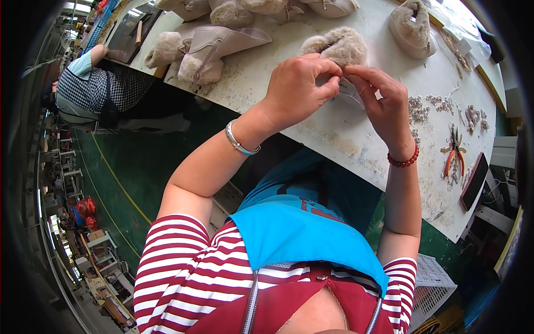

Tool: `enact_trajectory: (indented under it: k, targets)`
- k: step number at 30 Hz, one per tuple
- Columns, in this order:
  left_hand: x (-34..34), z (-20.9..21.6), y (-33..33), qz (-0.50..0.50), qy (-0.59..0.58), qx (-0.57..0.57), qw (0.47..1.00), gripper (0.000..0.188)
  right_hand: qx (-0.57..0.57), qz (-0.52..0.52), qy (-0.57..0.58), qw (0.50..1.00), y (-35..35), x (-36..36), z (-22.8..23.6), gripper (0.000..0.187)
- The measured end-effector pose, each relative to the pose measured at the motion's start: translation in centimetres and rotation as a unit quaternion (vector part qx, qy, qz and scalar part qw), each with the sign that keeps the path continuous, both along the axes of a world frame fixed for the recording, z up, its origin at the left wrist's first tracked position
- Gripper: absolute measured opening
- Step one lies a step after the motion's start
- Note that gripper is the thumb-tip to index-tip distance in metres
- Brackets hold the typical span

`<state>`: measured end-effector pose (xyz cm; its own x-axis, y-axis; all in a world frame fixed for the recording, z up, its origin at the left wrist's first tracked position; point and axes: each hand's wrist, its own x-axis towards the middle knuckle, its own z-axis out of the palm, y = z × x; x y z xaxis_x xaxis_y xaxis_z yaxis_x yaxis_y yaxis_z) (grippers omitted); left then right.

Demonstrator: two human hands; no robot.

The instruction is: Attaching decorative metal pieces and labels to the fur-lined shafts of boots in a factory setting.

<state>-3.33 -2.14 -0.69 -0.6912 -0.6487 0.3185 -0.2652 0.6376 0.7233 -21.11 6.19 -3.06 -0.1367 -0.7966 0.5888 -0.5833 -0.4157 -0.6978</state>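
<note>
A beige boot with a fluffy fleece cuff [349, 47] is on the white table in front of me. My left hand [300, 83] and my right hand [386, 97] meet at its near edge, thumbs and forefingers pinched close together. Whatever lies between the fingertips is too small and covered to make out. Beside my right hand is a scattered pile of small shiny metal pieces [418, 111]. Orange-handled pliers [455, 156] rest farther right, with several small greyish bow-like pieces [473, 118] beyond them.
More fleece-lined boots [222, 47] lie along the far left of the table [334, 131]. Another boot [413, 30] stands at the far right. A phone [474, 182] lies by the right edge. Another person [105, 89] sits at left; a white plastic crate [431, 289] is below right.
</note>
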Motion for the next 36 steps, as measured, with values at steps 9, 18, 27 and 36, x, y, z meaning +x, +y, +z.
enact_trajectory:
  k: [9,18,27,36]
  targets:
    - [0.0,0.4,-0.6,-0.006,-0.007,-0.005,1.0,0.014,-0.079,-0.016,0.296,0.952,-0.3,-0.3,1.8,0.019]
    - [-0.1,0.4,-0.8,0.002,-0.006,0.005,1.0,0.013,-0.083,0.003,0.252,0.964,-1.1,-0.9,1.1,0.017]
    - [-0.3,0.6,-0.5,0.004,0.002,0.045,0.999,0.014,-0.085,-0.018,0.288,0.954,-1.1,-0.6,1.4,0.016]
    - [-0.4,0.4,-0.6,0.057,-0.039,0.007,0.998,0.013,-0.162,-0.039,0.377,0.911,0.3,-0.9,0.5,0.026]
